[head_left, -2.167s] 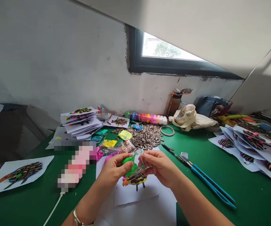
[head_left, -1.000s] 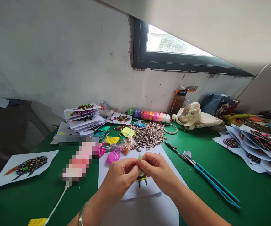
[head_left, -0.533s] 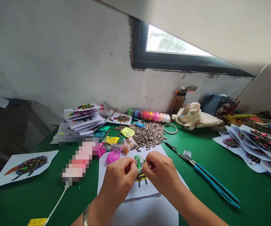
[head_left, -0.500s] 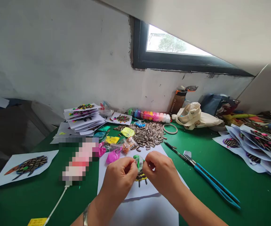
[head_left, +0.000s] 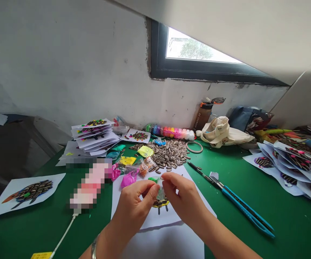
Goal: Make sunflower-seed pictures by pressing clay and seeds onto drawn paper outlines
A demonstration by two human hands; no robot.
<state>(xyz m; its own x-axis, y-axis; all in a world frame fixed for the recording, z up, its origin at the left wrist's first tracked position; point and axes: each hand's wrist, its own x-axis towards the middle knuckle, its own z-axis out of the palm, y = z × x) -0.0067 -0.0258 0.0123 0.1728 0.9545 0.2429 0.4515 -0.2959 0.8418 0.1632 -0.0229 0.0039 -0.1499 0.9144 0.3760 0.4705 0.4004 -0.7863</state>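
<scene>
Between my hands is a small clear plastic bag (head_left: 161,193) with green clay in it. The fingers of my left hand (head_left: 136,202) are closed in a pinch on its left side. My right hand (head_left: 183,197) pinches its upper right edge, fingertips close to those of the left. Directly below lies a white sheet (head_left: 151,220) bearing a figure of yellow clay and striped sunflower seeds (head_left: 159,203) with dark legs. My hands and the bag hide most of that figure. Bagged magenta clay (head_left: 129,178) rests beyond my left hand.
A heap of sunflower seeds (head_left: 171,153) lies behind the sheet. Blue tweezers (head_left: 246,207) and a pen (head_left: 200,172) are to the right. Stacked seed pictures (head_left: 97,138) stand back left, more (head_left: 293,163) at right. A bottle (head_left: 203,117) stands by the wall.
My right hand has come closer to my left, and the gap between their fingertips has narrowed. The bag has shifted, and less of its green clay shows.
</scene>
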